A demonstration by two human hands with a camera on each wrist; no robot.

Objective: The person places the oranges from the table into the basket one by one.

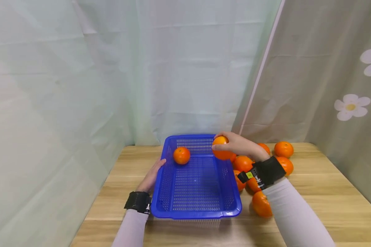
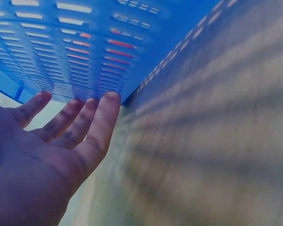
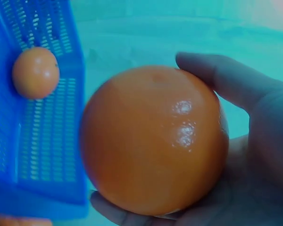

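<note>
My right hand (image 1: pixel 239 145) grips an orange (image 1: pixel 221 151) over the right rim of a blue plastic basket (image 1: pixel 198 214), toward its far corner. In the right wrist view this orange (image 3: pixel 153 141) fills the middle, with thumb and fingers around its sides. Another orange (image 1: pixel 181 155) lies inside the basket near the far left corner. At the basket's left side is my left hand (image 1: pixel 151 176), its tip at the rim. The left wrist view shows that hand (image 2: pixel 52 146) with fingers extended, fingertips against the slotted wall.
Several oranges lie on the wooden table (image 1: pixel 321 185) right of the basket, some partly behind the right forearm, including one orange (image 1: pixel 283 149) at the back and one orange (image 1: pixel 261 204) nearer. A pale curtain (image 1: pixel 198 68) hangs behind; a flowered curtain (image 1: pixel 315 85) hangs at right.
</note>
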